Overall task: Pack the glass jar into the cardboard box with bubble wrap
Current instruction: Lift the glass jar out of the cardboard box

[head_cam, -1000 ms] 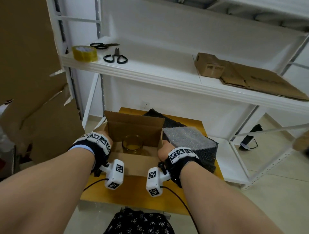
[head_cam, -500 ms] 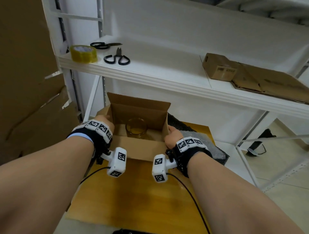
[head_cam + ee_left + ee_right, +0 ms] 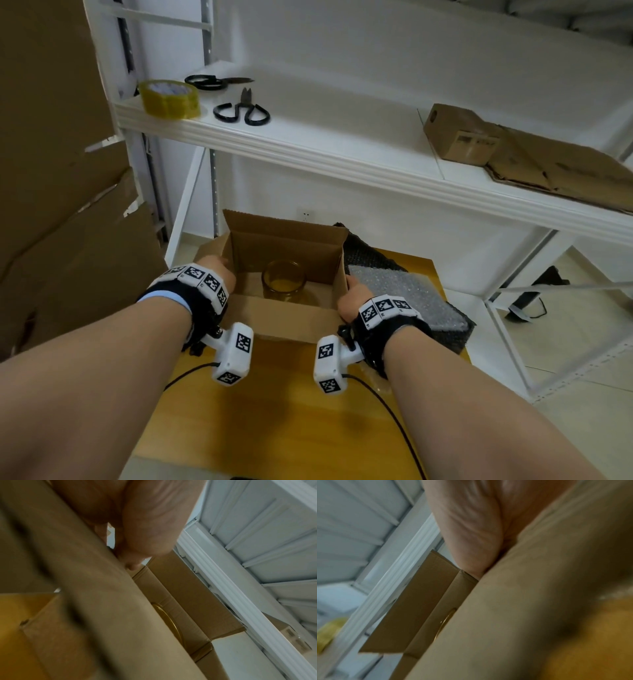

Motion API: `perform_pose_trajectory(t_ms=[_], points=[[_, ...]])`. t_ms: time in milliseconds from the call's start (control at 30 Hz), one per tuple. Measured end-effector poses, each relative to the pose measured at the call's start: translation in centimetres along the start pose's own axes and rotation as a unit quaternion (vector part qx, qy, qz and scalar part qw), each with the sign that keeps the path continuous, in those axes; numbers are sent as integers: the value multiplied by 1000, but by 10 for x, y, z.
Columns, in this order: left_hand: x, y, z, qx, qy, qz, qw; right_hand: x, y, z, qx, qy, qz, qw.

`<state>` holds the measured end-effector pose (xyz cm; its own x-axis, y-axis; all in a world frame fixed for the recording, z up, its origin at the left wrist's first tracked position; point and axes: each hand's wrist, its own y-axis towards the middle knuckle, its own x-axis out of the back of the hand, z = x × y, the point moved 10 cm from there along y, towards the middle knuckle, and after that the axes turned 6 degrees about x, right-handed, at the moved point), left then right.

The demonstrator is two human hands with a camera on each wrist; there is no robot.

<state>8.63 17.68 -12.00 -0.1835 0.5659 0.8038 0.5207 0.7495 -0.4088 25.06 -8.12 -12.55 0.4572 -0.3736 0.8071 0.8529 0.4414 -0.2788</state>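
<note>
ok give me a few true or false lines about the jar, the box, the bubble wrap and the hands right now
1. The glass jar stands inside the cardboard box. True.
2. The jar is wrapped in bubble wrap. False: it is bare; the wrap lies outside, right of the box.
3. The left hand and right hand hold opposite sides of the box. True.
4. The box flaps are closed. False: the box is open.
5. The tape roll sits in the box. False: it is on the shelf.

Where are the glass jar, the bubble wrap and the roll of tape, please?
glass jar (image 3: pixel 283 281), head view, front wall of the glass.
bubble wrap (image 3: pixel 402 291), head view, top sheet.
roll of tape (image 3: pixel 169 99), head view, outer side.
</note>
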Motion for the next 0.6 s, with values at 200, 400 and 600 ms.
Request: perform_pose_trajectory(t_ms=[200,400,600], points=[[-11,-57,-22,-42,162,85,982,12,1,16,-14,-93,-43,995],[-19,-69,-29,-61,205,95,972,12,-20,52,72,-272,-52,958],[-22,-70,-37,-55,226,93,968,-5,-23,84,185,-379,2,907]])
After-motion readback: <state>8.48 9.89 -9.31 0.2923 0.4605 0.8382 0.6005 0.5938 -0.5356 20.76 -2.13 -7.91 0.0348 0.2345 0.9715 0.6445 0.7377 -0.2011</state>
